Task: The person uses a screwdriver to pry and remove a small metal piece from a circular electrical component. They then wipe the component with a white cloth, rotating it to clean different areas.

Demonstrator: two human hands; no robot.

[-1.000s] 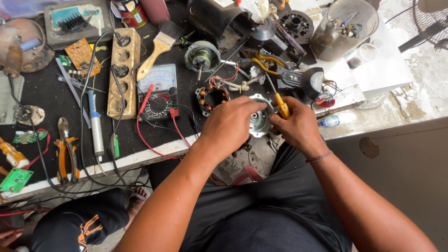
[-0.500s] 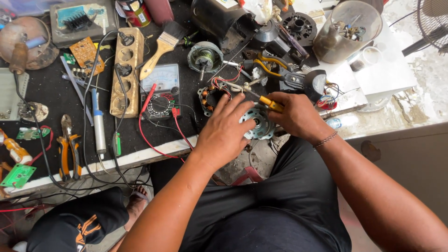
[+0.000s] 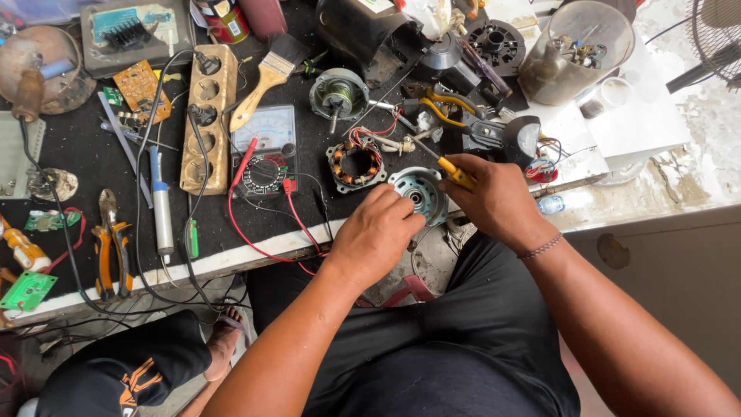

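Observation:
My left hand (image 3: 376,235) grips the near rim of a round pale-blue metal motor cover (image 3: 421,189) at the table's front edge. My right hand (image 3: 498,199) is closed on a yellow-handled screwdriver (image 3: 455,174) whose shaft points up-left, just above the cover. A stator with copper windings (image 3: 356,164) lies directly behind the cover. A second wound motor part (image 3: 338,93) sits farther back.
An analog multimeter (image 3: 264,150) with red leads, a wooden socket strip (image 3: 207,116), a paintbrush (image 3: 266,77), a soldering iron (image 3: 161,208), orange pliers (image 3: 110,243) and circuit boards crowd the black table. A clear jar (image 3: 571,54) stands back right. Another person's leg (image 3: 139,363) is lower left.
The motor cover and both hands have moved from in front of the table edge up onto the table. The screwdriver now points up-left over the cover.

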